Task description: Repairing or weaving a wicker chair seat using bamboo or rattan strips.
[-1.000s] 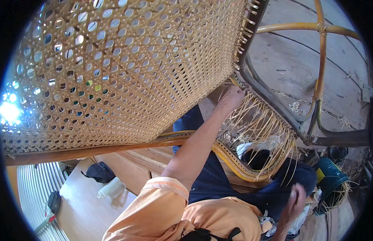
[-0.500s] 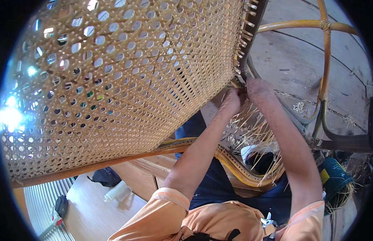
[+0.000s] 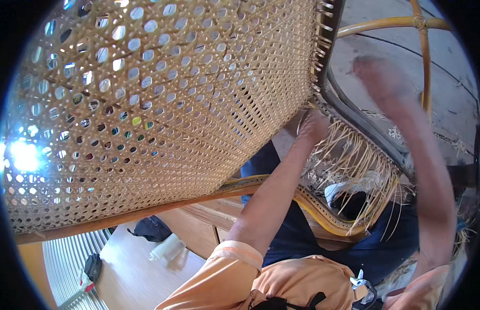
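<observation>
1. The left hand (image 3: 315, 126) is at the corner of the woven cane panel (image 3: 162, 103), its fingers bunched. I cannot tell how tightly they are closed or whether they pinch a strand.
2. The right hand (image 3: 376, 75) is up and to the right of the left fingers, well apart from them. Its fingers look partly curled; whether they hold anything is lost in blur.
3. The panel spreads left of the left fingers; loose cane strands (image 3: 361, 155) hang just right of and below them. The dark rail (image 3: 361, 121) runs between those strands and the right fingers.
4. A hard pull could snap a thin strand or split it at a hole edge. Because the loose ends overlap, the fingers could also catch a wrong one, or tangle several.
5. The left fingertips are hidden at the corner. The panel's top runs out of view, and the left forearm covers part of the yellow curved rail (image 3: 327, 211) below.
</observation>
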Available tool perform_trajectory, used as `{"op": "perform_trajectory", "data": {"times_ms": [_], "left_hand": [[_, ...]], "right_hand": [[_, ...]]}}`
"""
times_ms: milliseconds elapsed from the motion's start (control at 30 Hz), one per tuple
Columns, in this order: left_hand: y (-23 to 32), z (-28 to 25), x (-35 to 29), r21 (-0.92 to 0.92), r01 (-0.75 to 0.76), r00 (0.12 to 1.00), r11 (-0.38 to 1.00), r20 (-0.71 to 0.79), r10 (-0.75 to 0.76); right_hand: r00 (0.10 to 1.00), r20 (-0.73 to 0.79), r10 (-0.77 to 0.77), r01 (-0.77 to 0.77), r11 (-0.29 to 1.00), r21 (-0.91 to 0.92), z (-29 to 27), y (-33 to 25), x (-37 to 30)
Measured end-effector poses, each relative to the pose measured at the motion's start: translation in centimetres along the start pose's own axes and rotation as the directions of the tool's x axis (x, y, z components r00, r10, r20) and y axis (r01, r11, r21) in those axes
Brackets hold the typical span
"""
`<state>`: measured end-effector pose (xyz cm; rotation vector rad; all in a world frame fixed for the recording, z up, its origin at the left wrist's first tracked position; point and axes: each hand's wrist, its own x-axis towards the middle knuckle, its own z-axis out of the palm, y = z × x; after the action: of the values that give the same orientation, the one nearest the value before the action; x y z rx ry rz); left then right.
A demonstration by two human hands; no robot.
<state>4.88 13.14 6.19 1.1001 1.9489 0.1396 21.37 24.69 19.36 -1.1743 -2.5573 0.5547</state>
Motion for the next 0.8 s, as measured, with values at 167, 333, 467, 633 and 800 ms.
{"op": "perform_trajectory", "data": {"times_ms": [167, 333, 467, 633, 800], "left_hand": [[-1.5, -2.9, -2.1, -0.094, -0.009, 1.0, 0.995, 0.024, 0.011], [0.7, -4.9, -5.2, 0.043, -0.296, 0.954, 0.954, -0.03, 0.297], [4.1, -8.4, -13.1, -0.112, -0.395, 0.918, 0.912, -0.091, 0.387], [7.3, -7.4, -23.3, -0.659, 0.044, 0.92, 0.751, 0.32, 0.227], [8.4, -4.9, -29.6, -0.782, 0.091, 0.837, 0.617, 0.396, 0.378]], "right_hand": [[0.869, 0.035, 0.494, -0.491, 0.851, 0.187, -7.8, 1.2, -9.4], [0.566, -0.054, 0.823, -0.814, 0.568, 0.12, -9.6, 5.3, -35.1], [0.382, 0.183, 0.906, -0.923, 0.382, 0.033, -8.6, -3.3, -44.8], [0.303, 0.47, 0.829, -0.951, 0.235, 0.199, -3.5, -6.8, -60.4], [0.439, -0.089, 0.894, -0.888, 0.446, 0.109, -8.2, -10.0, -51.4]]}}
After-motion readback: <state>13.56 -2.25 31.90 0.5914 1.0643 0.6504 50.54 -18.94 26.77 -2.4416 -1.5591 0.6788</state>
